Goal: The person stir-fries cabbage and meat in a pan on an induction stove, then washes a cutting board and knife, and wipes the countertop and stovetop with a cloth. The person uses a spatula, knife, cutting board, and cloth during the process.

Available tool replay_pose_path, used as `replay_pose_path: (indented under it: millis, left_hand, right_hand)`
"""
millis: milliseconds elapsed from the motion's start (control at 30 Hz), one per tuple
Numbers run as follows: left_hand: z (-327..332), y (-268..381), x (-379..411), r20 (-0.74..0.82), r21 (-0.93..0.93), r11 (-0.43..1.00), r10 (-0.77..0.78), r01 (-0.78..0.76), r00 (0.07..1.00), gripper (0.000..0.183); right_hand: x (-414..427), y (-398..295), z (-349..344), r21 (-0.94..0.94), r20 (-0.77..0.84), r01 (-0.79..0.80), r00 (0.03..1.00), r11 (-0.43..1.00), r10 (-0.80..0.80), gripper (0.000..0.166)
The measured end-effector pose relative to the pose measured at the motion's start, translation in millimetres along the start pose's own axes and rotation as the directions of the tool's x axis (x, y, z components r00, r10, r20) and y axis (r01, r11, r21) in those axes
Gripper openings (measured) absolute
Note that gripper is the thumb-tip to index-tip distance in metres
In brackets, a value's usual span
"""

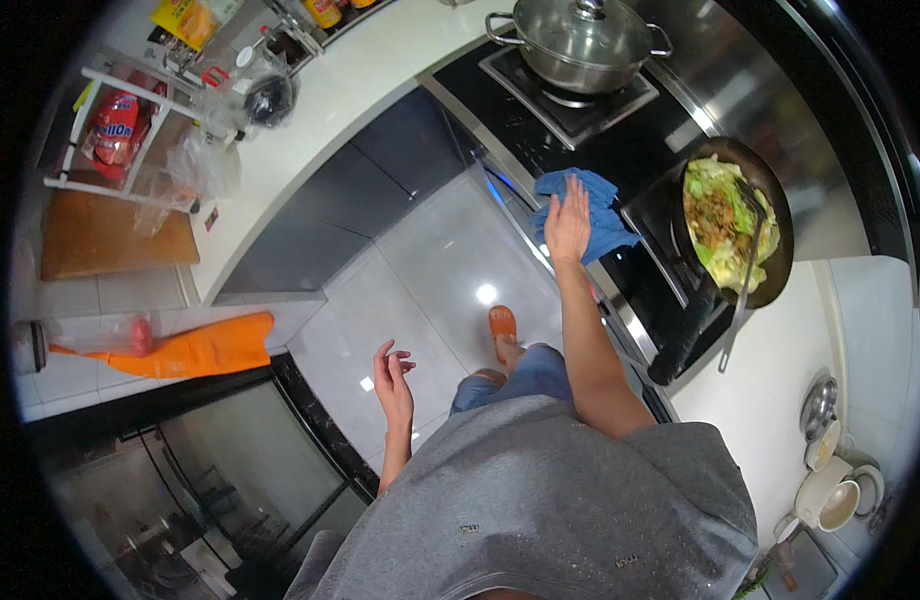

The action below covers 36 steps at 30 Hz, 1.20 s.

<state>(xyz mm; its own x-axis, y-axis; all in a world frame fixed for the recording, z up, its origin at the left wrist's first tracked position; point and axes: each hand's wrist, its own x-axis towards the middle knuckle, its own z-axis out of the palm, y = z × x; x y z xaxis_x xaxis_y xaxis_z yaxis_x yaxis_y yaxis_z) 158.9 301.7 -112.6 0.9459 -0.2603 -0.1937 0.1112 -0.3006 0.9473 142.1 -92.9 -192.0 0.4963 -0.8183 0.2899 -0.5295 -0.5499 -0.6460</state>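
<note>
My right hand (568,223) presses palm down, fingers stretched out, on a folded blue cloth (606,199). That cloth lies at the front edge of the black cooktop (520,139), partly hidden under the hand. My left hand (394,386) hangs over the floor, empty, its fingers loosely bent and apart. Right of the cloth sits a dark frying pan (782,225) of chopped cabbage (719,217) with browned bits. A metal spatula (743,300) leans in it, its handle over the rim. On the other burner stands a steel pot (572,64) with a glass lid.
The pan's black handle (685,330) juts towards me. Beige cups (824,491) and a steel bowl (820,409) stand on the right counter. At left are a white rack (69,154), plastic bags (204,165), a wooden board (114,232) and a hanging orange cloth (204,349).
</note>
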Motion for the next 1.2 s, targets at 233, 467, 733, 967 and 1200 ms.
replay_pose_path:
  millis: [233,467,733,967,1200]
  left_hand:
    - [-17.2,6.9,88.1,-0.009,0.005,1.0,-0.019,0.019,1.0,0.034]
    - [-5.9,31.8,216.5,0.135,0.021,1.0,0.004,-0.006,0.991,0.034]
    - [0.0,46.0,398.7,0.428,0.03,0.996,0.058,-0.079,0.902,0.032]
    - [79.1,95.2,454.8,0.589,0.16,0.973,0.042,-0.168,0.807,0.032]
    - [96.1,94.6,445.6,0.556,0.287,0.946,-0.036,-0.151,0.831,0.033]
  right_hand:
    - [89.9,-75.2,45.9,0.17,-0.111,0.184,0.98,0.968,-0.167,0.053]
    - [170.2,-81.4,117.0,-0.379,0.147,0.188,0.979,0.906,-0.142,0.054]
    - [91.3,-34.8,44.0,-0.596,-0.147,-0.319,0.946,0.737,0.291,0.057]
    - [129.4,26.3,10.0,-0.631,-0.316,-0.56,0.818,0.538,0.481,0.066]
    - [260.2,134.9,-23.3,-0.51,-0.438,-0.705,0.706,0.493,0.556,0.072]
